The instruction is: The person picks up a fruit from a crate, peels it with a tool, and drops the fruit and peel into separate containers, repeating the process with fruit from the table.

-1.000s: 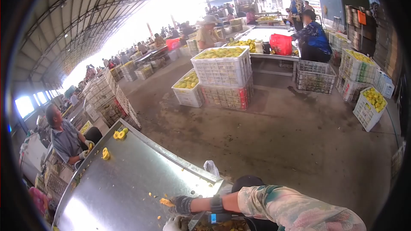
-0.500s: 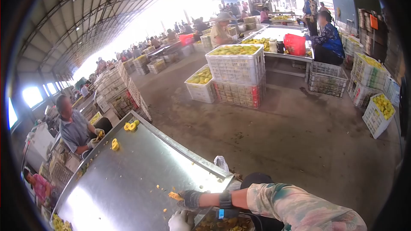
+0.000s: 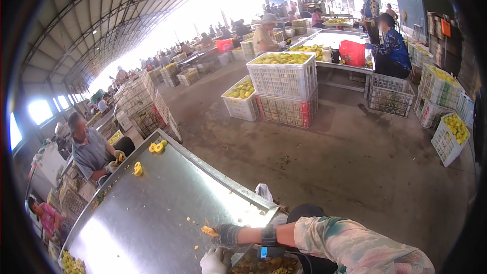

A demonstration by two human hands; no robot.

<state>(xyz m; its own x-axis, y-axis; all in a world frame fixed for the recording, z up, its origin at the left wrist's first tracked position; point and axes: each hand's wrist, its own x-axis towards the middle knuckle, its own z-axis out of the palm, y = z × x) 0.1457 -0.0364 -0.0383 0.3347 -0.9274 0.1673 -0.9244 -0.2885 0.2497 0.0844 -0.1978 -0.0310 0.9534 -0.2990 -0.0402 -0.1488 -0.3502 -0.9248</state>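
My right hand (image 3: 227,235), in a dark glove with a black band on the wrist, reaches in from the right over the metal table. Its fingers are closed around an orange-yellow piece of fruit (image 3: 209,231), which sticks out past the fingertips. Just below, at the bottom edge, is my left hand (image 3: 215,261) in a white glove. Its fingers look curled, and whatever they may hold is hidden. Small yellow scraps (image 3: 197,247) lie on the table near both hands. Under my right forearm sits a container of brownish fruit pieces (image 3: 271,265).
The sloping metal table (image 3: 152,198) has a raised rim and carries cut yellow fruit (image 3: 158,146) at its far end. A person (image 3: 94,144) in gloves works along its left side. Stacked crates of yellow fruit (image 3: 282,73) stand on the floor beyond, near another table (image 3: 329,40) with seated people.
The whole view has shifted slightly. My left hand's fingertips have moved a little upward, close under my right hand. The fruit piece stays in my right hand.
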